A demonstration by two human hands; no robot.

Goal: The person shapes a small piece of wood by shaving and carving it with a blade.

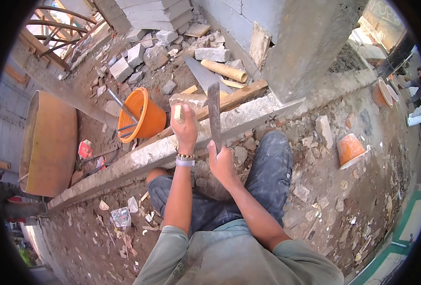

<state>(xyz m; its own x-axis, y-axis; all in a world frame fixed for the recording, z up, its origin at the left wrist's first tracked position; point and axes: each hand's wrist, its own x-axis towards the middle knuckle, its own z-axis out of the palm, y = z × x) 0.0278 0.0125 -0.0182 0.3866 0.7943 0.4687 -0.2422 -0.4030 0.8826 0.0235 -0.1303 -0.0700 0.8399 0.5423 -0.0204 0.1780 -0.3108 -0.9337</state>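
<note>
My left hand (186, 130) is closed around a short block of pale wood (178, 114), held up over the low concrete beam (156, 154). Fingers of my right hand (223, 167) wrap the handle of a machete (213, 107). Its dark, worn blade points up and away from me, just right of the wood and apart from it. Most of the handle is hidden in my grip. Beyond the blade, a handsaw (202, 75) lies on the ground beside a bamboo piece (224, 70). A long wooden plank (241, 96) rests along the beam.
An orange bucket (156, 116) with metal tools in it stands behind the beam. Broken blocks (121, 70) lie farther back, near a concrete column (310, 52). Another orange bucket (350, 149) sits upturned at right. Rubble covers the ground, and people (419, 107) are at the far right.
</note>
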